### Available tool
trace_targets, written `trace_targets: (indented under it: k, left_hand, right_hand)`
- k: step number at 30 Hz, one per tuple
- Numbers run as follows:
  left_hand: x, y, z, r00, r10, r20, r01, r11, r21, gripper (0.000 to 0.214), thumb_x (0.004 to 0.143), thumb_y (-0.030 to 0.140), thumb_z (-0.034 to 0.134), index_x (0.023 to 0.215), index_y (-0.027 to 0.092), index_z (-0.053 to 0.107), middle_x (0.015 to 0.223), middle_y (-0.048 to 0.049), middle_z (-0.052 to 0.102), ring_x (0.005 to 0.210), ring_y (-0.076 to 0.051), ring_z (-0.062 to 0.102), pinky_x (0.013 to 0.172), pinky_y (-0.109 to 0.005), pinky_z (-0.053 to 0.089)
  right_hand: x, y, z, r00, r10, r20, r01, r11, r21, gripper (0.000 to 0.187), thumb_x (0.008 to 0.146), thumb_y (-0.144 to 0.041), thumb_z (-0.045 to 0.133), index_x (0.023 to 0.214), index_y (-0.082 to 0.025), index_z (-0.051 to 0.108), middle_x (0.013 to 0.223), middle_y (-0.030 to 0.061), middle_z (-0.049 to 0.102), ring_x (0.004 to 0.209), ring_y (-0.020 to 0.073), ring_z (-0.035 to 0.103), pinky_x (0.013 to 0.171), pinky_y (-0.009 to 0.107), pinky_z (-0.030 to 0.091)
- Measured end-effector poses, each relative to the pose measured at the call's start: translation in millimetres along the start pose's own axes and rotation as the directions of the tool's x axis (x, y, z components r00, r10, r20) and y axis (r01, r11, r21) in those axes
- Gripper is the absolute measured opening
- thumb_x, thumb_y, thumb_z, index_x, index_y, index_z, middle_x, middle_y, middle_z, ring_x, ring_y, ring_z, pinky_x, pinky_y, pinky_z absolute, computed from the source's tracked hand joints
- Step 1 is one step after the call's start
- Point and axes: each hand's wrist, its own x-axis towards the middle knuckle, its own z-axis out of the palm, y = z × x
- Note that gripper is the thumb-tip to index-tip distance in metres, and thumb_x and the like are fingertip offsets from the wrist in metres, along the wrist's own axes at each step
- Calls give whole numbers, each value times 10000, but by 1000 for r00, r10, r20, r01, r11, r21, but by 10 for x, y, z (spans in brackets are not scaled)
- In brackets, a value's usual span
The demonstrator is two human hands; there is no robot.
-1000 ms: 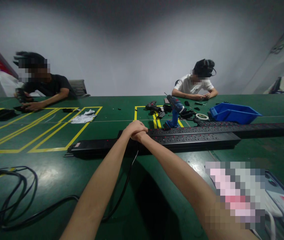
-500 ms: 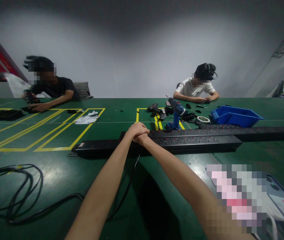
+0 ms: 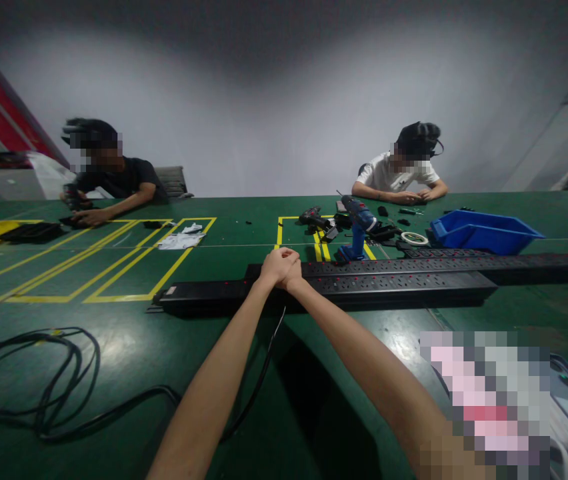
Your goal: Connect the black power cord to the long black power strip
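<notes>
Meeting at a long black power strip (image 3: 404, 285), the left hand (image 3: 275, 268) and right hand (image 3: 293, 272) clasp each other — fingers folded together, though contact with the strip is unclear.

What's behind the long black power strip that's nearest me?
Behind the nearest strip lies another black strip, then a blue drill. Your left hand and right hand, clasped together, hide part of both strips; whatever lies behind the hands can't be seen.

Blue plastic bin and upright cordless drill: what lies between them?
In the head view, a white tape roll and some black parts lie between the blue plastic bin and the upright cordless drill.
</notes>
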Motion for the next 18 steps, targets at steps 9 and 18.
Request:
trace_targets:
  k: [9,18]
  left_hand:
    - [-313,-174,-101,959,234,-160,-241,970,-22,386,951,418,414,1158,209,663,1212,-81,651,1137,-240,571,1012,-374,428]
    - [-597,-669,-310,915,209,-344,-127,961,246,371,943,410,422,1215,228,596,1258,-134,573,1171,-328,502,1038,-508,352]
  right_hand:
    - [-117,-44,-90,999,-21,-36,19,998,-52,349,928,-251,414,1197,-155,613,1253,174,622,1176,301,536,1030,436,333]
    - [-1036,222,-159,919,-148,-366,173,984,37,345,912,-182,317,1105,-241,597,1131,79,631,1121,232,507,1038,405,234]
